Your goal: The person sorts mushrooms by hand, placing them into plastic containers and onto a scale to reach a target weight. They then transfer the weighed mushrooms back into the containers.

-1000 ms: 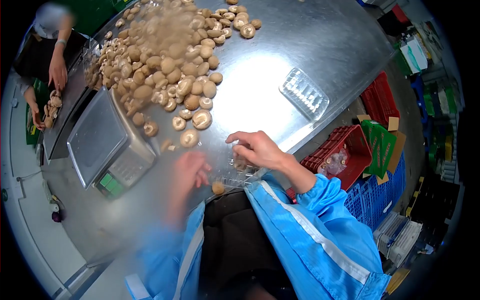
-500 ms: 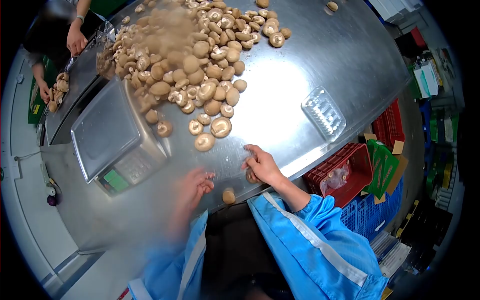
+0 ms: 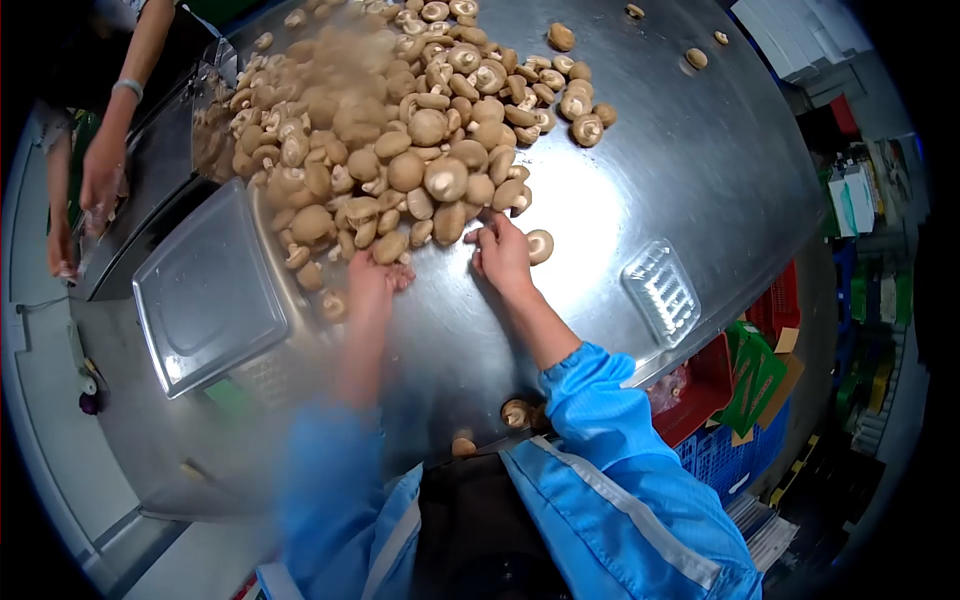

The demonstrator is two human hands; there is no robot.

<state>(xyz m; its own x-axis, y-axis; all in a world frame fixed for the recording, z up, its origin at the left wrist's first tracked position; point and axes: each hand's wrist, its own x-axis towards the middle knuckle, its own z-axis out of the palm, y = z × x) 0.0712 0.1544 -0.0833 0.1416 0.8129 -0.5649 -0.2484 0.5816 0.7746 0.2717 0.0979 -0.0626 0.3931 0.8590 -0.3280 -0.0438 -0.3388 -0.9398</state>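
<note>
Shiitake mushrooms (image 3: 428, 127) lie in a large heap on the steel table. My left hand (image 3: 375, 277) is at the heap's near edge, its fingers apart and touching the closest brown caps. To the right, my right hand (image 3: 503, 257) reaches against the same edge with fingers spread and slightly bent. A single mushroom (image 3: 539, 246) rests beside its outer side. Neither hand is closed around a mushroom. Two more mushrooms, a brown one (image 3: 463, 444) and one showing its gills (image 3: 516, 413), sit by the table edge near my body.
A weighing scale (image 3: 215, 290) stands left of the heap. A clear plastic tray (image 3: 662, 292) lies on the steel table (image 3: 600, 200) at right. Red (image 3: 705, 390) and blue crates (image 3: 725, 460) stand beyond the edge. Across the table, a co-worker's hands (image 3: 102, 180) show at upper left.
Both my hands have moved forward from near the table edge to the heap. The near mushrooms are now bunched farther away. The co-worker's arms have shifted, and the mushrooms by their hand are out of sight.
</note>
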